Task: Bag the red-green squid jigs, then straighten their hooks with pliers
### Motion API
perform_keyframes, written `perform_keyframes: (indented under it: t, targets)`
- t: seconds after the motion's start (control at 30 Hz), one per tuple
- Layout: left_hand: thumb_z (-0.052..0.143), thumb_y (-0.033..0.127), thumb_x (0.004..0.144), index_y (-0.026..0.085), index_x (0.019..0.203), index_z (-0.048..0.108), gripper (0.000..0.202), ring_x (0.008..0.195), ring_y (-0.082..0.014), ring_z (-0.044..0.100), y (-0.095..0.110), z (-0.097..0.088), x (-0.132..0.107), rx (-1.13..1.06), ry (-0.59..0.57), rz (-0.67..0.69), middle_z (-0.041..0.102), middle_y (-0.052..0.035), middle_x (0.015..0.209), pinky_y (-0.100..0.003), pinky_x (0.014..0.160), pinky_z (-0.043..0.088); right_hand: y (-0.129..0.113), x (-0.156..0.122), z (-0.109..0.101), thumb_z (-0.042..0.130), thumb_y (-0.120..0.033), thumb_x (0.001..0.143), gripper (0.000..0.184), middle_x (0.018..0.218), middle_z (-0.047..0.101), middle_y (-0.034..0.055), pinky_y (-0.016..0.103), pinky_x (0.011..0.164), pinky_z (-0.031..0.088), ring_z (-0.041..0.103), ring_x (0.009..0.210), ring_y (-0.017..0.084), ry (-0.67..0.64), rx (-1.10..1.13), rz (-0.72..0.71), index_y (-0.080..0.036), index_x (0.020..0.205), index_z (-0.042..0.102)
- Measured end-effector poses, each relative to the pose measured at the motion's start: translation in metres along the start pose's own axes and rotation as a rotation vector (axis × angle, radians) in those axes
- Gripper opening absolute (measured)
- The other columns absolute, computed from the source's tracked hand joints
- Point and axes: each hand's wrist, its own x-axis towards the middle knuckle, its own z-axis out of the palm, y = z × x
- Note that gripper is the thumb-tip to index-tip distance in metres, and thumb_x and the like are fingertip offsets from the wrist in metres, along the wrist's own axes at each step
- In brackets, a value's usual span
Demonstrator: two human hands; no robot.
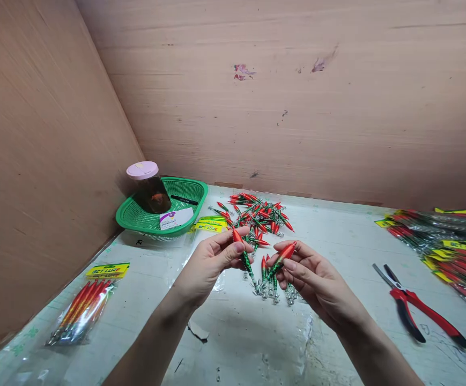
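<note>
My left hand (216,262) pinches a red and green fishing lure (244,254) between thumb and fingers, its hooked end pointing down and toward the middle. In my right hand (313,279) is another red and green fishing lure (283,257), tilted with its red tip up and its hooks down to the left. The hook ends of the two lures come close together; whether they touch I cannot tell. Several more lures (271,287) lie just below and behind the hands. Farther back is a loose pile of the same lures (259,212).
A green basket (202,198) at the back left holds a lidded jar (152,193), a card (176,219) and a black pen (184,200). Packaged lures (86,308) lie left. Red-handled pliers (418,308) and many packed lures (453,257) lie right. Wooden panels (297,107) stand behind and left.
</note>
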Motion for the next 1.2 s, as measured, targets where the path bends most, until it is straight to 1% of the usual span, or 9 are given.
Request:
perform_keyframes:
  t: [0.23, 0.4, 0.5, 0.57, 0.67, 0.77, 0.87, 1.03, 1.2]
  targets:
    - [0.078, 0.031, 0.073, 0.017, 0.108, 0.071, 0.039, 0.070, -0.0117, 0.062, 0.003, 0.007, -0.008, -0.143, -0.075, -0.085, 0.070, -0.0049, 0.085, -0.024, 0.065, 0.052, -0.007, -0.015, -0.005, 0.075, -0.040, 0.076, 0.030, 0.080, 0.061, 0.0016, 0.025, 0.056, 0.053, 0.055, 0.061, 0.010, 0.043, -0.029, -0.039, -0.021, 0.097, 0.065]
    - [0.078, 0.027, 0.073, 0.018, 0.107, 0.071, 0.036, 0.070, -0.0100, 0.062, 0.002, 0.011, -0.009, -0.227, -0.114, -0.173, 0.069, -0.0032, 0.081, -0.020, 0.065, 0.052, -0.008, -0.023, -0.002, 0.077, -0.039, 0.073, 0.026, 0.074, 0.055, -0.0012, 0.019, 0.047, 0.046, 0.050, 0.054, 0.007, 0.076, 0.010, -0.003, -0.019, 0.079, 0.061]
    - [0.079, 0.028, 0.072, 0.018, 0.105, 0.071, 0.035, 0.070, -0.0103, 0.062, -0.003, 0.013, -0.009, -0.215, -0.122, -0.202, 0.069, -0.0033, 0.082, -0.020, 0.066, 0.051, -0.006, -0.025, -0.003, 0.076, -0.045, 0.073, 0.032, 0.072, 0.055, -0.0017, 0.020, 0.046, 0.043, 0.049, 0.053, 0.007, 0.100, -0.054, 0.013, -0.019, 0.078, 0.057]
    - [0.080, 0.031, 0.071, 0.019, 0.102, 0.071, 0.034, 0.071, -0.0105, 0.061, -0.009, 0.014, -0.008, -0.194, -0.116, -0.231, 0.068, -0.0032, 0.083, -0.021, 0.066, 0.051, -0.005, -0.025, -0.016, 0.071, -0.056, 0.072, 0.040, 0.070, 0.055, -0.0018, 0.022, 0.046, 0.042, 0.049, 0.052, 0.008, 0.146, -0.237, 0.027, -0.020, 0.082, 0.056]
    - [0.081, 0.037, 0.068, 0.018, 0.093, 0.071, 0.033, 0.072, -0.0102, 0.059, -0.017, 0.015, -0.008, -0.123, -0.067, -0.252, 0.065, -0.0014, 0.083, -0.022, 0.068, 0.050, -0.002, -0.024, -0.060, 0.066, -0.063, 0.071, 0.047, 0.066, 0.052, -0.0037, 0.024, 0.047, 0.041, 0.047, 0.051, 0.009, 0.302, -0.539, 0.061, -0.020, 0.088, 0.057]
    - [0.084, 0.039, 0.063, 0.016, 0.087, 0.070, 0.035, 0.063, -0.0048, 0.050, -0.025, 0.017, -0.006, -0.027, 0.002, -0.258, 0.058, 0.0024, 0.073, -0.014, 0.057, 0.041, 0.007, -0.027, -0.116, 0.068, -0.047, 0.080, 0.032, 0.059, 0.047, -0.0065, 0.022, 0.046, 0.038, 0.043, 0.048, 0.007, 0.517, -0.782, 0.156, -0.017, 0.080, 0.057]
    - [0.086, 0.039, 0.059, 0.015, 0.078, 0.066, 0.037, 0.051, -0.0025, 0.039, -0.031, 0.021, -0.004, -0.027, 0.006, -0.326, 0.051, 0.0059, 0.061, -0.014, 0.046, 0.030, 0.022, -0.031, -0.150, 0.060, -0.035, 0.091, 0.021, 0.072, 0.058, -0.0030, 0.023, 0.055, 0.047, 0.053, 0.057, 0.008, 0.606, -1.011, 0.303, -0.014, 0.085, 0.060]
    - [0.086, 0.035, 0.059, 0.016, 0.069, 0.057, 0.036, 0.056, -0.0071, 0.051, -0.035, 0.030, -0.007, -0.131, -0.035, -0.444, 0.060, 0.0014, 0.063, -0.019, 0.056, 0.040, 0.046, -0.029, -0.149, 0.058, -0.034, 0.093, 0.022, 0.095, 0.065, 0.0030, 0.031, 0.070, 0.054, 0.063, 0.078, 0.013, 0.600, -1.204, 0.437, -0.015, 0.102, 0.062]
    - [0.083, 0.031, 0.064, 0.016, 0.103, 0.063, 0.046, 0.065, -0.0109, 0.056, -0.036, 0.034, -0.015, -0.164, -0.074, -0.481, 0.063, -0.0003, 0.067, -0.023, 0.065, 0.043, 0.041, -0.040, -0.155, 0.055, -0.038, 0.094, 0.027, 0.100, 0.064, 0.0035, 0.032, 0.072, 0.053, 0.063, 0.081, 0.014, 0.658, -1.347, 0.363, -0.016, 0.108, 0.060]
